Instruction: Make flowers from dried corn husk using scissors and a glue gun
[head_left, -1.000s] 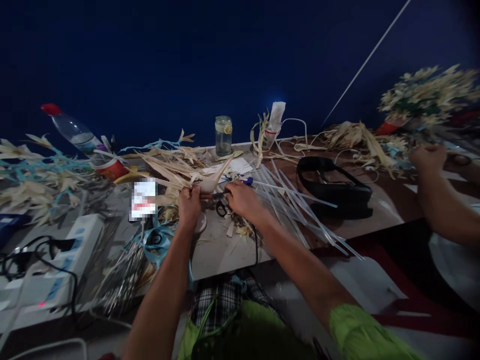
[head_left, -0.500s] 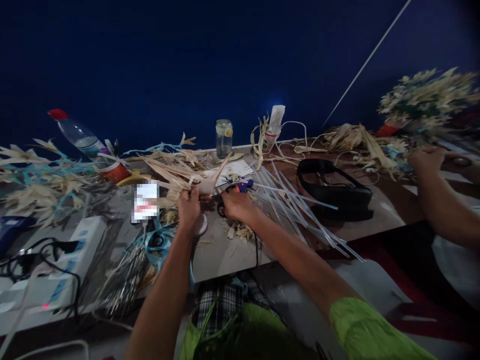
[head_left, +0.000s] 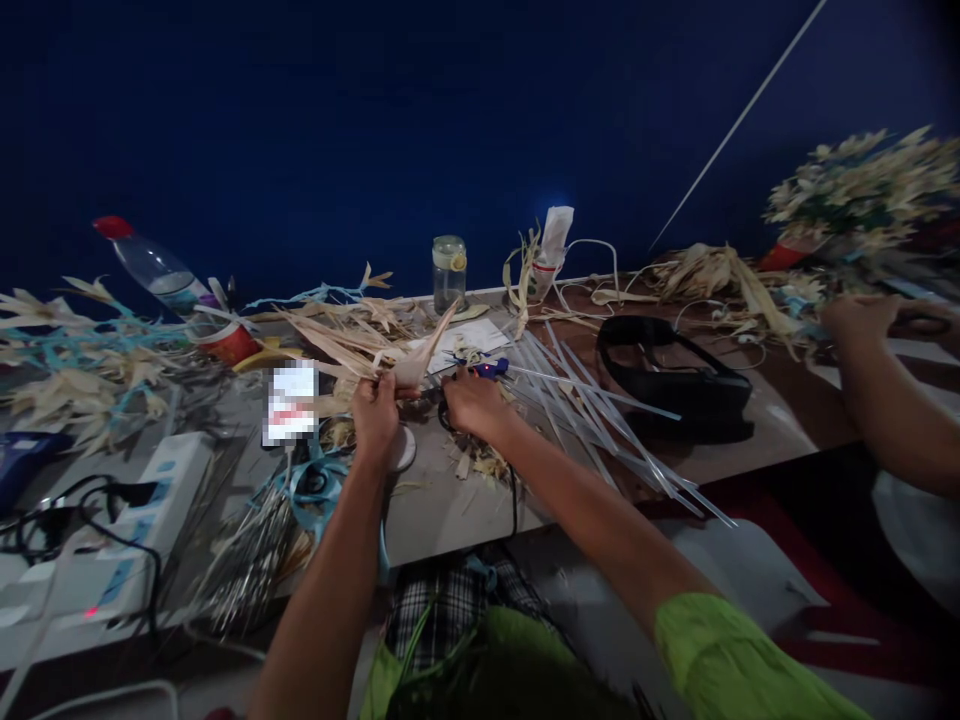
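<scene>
Pinched between the thumb and fingers of my left hand is a pale dried corn husk, its pointed tip rising to the right. My right hand is closed around scissors; a dark handle loop shows below the fingers, and the blades point towards the husk. Just beyond the right hand lies a blue glue gun with a small red light. More loose husks spread behind my left hand. A white round disc lies beside the left wrist, and husk scraps lie below the right hand.
Clear glue sticks and a black headset-like strap lie to the right. A jar stands at the back. Left are a lit phone, wire stems and a power strip. Another person's hand works far right.
My left hand and the husk have shifted very slightly left. Both hands keep their grips. The other person's hand has moved a little.
</scene>
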